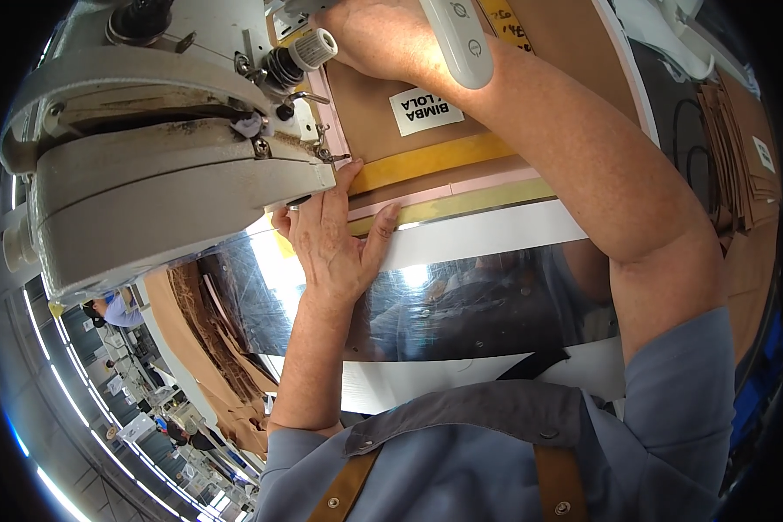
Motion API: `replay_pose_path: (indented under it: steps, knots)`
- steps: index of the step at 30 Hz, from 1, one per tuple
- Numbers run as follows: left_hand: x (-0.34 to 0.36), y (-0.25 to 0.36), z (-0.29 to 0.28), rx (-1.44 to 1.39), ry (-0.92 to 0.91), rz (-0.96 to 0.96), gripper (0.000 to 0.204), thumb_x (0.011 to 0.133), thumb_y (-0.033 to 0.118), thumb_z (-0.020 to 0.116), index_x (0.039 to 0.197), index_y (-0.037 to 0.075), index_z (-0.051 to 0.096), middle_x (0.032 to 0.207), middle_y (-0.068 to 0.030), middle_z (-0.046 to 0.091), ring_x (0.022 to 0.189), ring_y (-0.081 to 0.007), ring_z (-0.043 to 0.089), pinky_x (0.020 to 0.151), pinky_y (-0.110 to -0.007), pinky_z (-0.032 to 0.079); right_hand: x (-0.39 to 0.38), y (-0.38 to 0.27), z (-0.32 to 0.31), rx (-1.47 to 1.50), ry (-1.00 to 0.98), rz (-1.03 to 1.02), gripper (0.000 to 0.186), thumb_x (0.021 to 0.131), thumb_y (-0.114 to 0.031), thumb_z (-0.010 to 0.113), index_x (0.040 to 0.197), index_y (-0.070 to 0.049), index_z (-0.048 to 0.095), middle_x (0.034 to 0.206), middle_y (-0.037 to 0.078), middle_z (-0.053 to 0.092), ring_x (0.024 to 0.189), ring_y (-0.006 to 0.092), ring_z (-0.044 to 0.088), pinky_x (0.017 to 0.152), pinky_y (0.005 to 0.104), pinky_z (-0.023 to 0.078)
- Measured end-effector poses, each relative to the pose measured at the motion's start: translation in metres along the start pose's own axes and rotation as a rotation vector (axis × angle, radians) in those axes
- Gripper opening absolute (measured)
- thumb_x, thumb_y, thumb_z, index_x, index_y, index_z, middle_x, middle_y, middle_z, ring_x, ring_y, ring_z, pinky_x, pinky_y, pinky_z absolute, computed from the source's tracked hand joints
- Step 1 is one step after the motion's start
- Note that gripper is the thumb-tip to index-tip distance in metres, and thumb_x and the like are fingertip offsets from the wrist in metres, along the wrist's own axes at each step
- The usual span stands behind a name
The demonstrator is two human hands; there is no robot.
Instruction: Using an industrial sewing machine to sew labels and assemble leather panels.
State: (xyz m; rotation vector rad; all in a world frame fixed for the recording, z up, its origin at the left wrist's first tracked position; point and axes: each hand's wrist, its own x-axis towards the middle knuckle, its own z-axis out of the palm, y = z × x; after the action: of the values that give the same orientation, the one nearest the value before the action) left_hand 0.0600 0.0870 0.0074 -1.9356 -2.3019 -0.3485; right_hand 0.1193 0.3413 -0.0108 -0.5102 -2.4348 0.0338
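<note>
My left hand (329,239) lies with its fingers stretched out on the near left corner of a flat brown panel (374,135), beside the sewing machine head (174,174). Pink and yellow strips (461,163) run along the panel's edges, and a white printed label (426,111) sits on it. My right arm reaches over the panel to its far side. There my right hand (365,39) rests near the machine's tension knob (311,50); its fingers are hidden at the top edge. A white lamp arm (461,43) partly covers the right wrist.
A shiny metal plate (478,304) covers the table in front of me. Stacked brown sheets (731,148) stand at the right, more brown pieces (209,348) at the lower left. Far left, other people work at machines in a large hall.
</note>
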Motion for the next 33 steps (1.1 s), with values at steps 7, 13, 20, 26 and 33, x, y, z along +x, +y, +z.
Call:
replay_pose_path:
  steps: [7, 13, 20, 26, 33]
  knots:
    - [0.002, -0.002, 0.001, -0.074, 0.008, -0.012, 0.053, 0.089, 0.043, 0.076, 0.131, 0.012, 0.068, 0.118, -0.0064, 0.068, 0.107, -0.0214, 0.055, 0.099, -0.040, 0.027, 0.000, 0.000, 0.002, -0.044, 0.128, -0.140, 0.010, 0.075, -0.013, 0.065, 0.072, -0.007, 0.072, 0.072, 0.016, 0.071, 0.074, 0.0302, 0.073, 0.080, 0.0416, 0.058]
    - [0.002, -0.002, 0.004, -0.083, 0.034, 0.000, 0.052, 0.088, 0.042, 0.077, 0.129, 0.012, 0.069, 0.115, -0.0052, 0.069, 0.104, -0.0199, 0.055, 0.096, -0.038, 0.029, -0.011, -0.011, -0.014, -0.016, 0.145, -0.179, 0.012, 0.074, -0.012, 0.064, 0.075, -0.005, 0.073, 0.081, 0.016, 0.073, 0.084, 0.0309, 0.073, 0.091, 0.0408, 0.056]
    - [0.004, -0.002, 0.005, -0.074, 0.073, 0.029, 0.053, 0.087, 0.042, 0.078, 0.130, 0.012, 0.069, 0.110, -0.0051, 0.069, 0.103, -0.0204, 0.055, 0.095, -0.039, 0.030, -0.025, -0.008, -0.010, 0.008, -0.021, -0.234, 0.017, 0.080, -0.014, 0.061, 0.083, -0.003, 0.074, 0.096, 0.017, 0.072, 0.101, 0.0283, 0.069, 0.092, 0.0381, 0.055]
    - [0.003, 0.001, 0.003, -0.040, 0.042, 0.022, 0.054, 0.087, 0.045, 0.076, 0.131, 0.014, 0.068, 0.113, -0.0063, 0.069, 0.105, -0.0215, 0.056, 0.097, -0.040, 0.030, -0.026, -0.016, -0.017, -0.008, -0.112, -0.223, 0.021, 0.084, -0.015, 0.060, 0.092, -0.001, 0.073, 0.103, 0.017, 0.070, 0.103, 0.0275, 0.068, 0.093, 0.0374, 0.054]
    - [0.002, 0.000, 0.005, -0.064, 0.055, 0.024, 0.054, 0.087, 0.045, 0.076, 0.129, 0.012, 0.068, 0.114, -0.0059, 0.071, 0.105, -0.0221, 0.058, 0.100, -0.041, 0.028, -0.026, -0.017, -0.018, -0.038, -0.124, -0.224, 0.023, 0.090, -0.018, 0.060, 0.098, 0.000, 0.074, 0.110, 0.015, 0.069, 0.107, 0.0274, 0.066, 0.093, 0.0386, 0.054]
